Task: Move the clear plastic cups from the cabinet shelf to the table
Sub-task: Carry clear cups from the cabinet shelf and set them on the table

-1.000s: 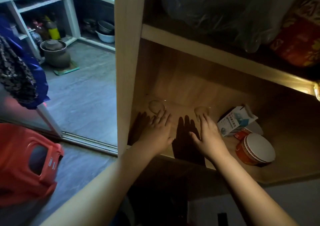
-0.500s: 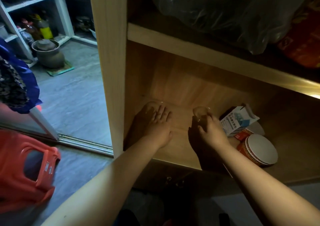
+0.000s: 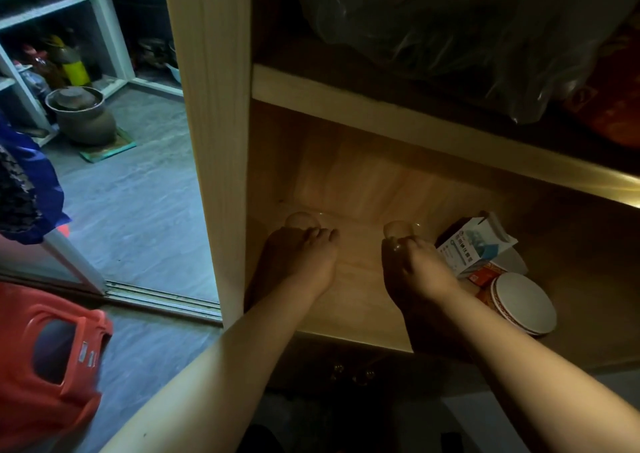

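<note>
Both cups on lower shelf [image 3: 363, 300], far-left corner zone. My left hand [image 3: 304, 258] curled at left cup [image 3: 302, 219], closure unclear. My right hand [image 3: 420, 265] fingers pinched on right cup [image 3: 401, 230]. Risk: thin walls crush, slip; box [image 3: 476, 244] just right, knuckles may knock it.

- Two cups stand on the lower shelf [image 3: 363, 300]: left cup [image 3: 302, 219], right cup [image 3: 398, 229].
- Carton [image 3: 476, 244] just right of the right cup.
- Bowl [image 3: 523, 303] before the carton.
</note>
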`<state>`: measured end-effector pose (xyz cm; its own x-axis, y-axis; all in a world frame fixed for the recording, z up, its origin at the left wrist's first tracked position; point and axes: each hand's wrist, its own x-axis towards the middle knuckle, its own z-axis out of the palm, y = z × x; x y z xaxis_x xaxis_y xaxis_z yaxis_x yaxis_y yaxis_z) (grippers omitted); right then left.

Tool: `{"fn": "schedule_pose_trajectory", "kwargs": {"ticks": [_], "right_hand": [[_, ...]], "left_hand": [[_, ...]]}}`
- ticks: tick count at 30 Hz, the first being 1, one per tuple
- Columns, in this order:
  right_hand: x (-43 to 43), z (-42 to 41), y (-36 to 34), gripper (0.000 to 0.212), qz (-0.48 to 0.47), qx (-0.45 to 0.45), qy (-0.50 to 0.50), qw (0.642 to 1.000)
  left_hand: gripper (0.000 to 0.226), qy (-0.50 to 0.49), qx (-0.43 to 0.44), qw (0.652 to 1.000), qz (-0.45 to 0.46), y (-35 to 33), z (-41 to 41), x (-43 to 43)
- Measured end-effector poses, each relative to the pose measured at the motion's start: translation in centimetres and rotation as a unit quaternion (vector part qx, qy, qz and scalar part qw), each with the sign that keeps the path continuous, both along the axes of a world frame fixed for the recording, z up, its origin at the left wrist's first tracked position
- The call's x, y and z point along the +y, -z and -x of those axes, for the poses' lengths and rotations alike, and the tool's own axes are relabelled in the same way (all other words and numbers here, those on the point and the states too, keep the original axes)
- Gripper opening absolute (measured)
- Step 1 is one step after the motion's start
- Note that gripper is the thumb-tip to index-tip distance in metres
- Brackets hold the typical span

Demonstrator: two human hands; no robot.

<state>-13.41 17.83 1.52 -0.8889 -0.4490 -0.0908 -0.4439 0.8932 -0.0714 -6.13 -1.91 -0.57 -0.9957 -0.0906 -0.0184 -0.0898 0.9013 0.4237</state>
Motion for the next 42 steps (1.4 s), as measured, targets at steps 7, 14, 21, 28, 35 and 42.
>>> {"fn": "schedule_pose_trajectory", "kwargs": {"ticks": [7, 14, 21, 28, 35, 42], "right_hand": [[0.0, -0.4, 0.7, 0.036, 0.039, 0.028, -0.049, 0.998], [-0.2, -3.2, 1.0, 0.042, 0.082, 0.017, -0.079, 0.993], [-0.7, -5.0, 1.0, 0.04, 0.09, 0.015, -0.078, 0.993], [-0.7, -5.2, 2.2, 0.024, 0.122, 0.046, -0.038, 0.991], [-0.1, -5.9, 2.3, 0.017, 0.131, 0.065, -0.035, 0.989], [0.0, -8.7, -0.2, 0.016, 0.215, 0.107, -0.073, 0.968]], "left_hand": [[0.054, 0.01, 0.029, 0.999, -0.016, 0.4, 0.2, -0.4], [0.047, 0.022, 0.045, 0.998, -0.023, 0.9, -0.1, -0.6], [0.034, 0.042, 0.069, 0.997, -0.02, 0.9, -0.1, 0.0], [0.023, 0.084, 0.073, 0.993, -0.044, 0.4, -1.1, 0.6], [0.025, 0.101, 0.079, 0.99, -0.06, -0.7, -3.3, 0.6], [0.027, 0.081, 0.143, 0.984, -0.072, -4.2, -6.7, 0.9]]}}
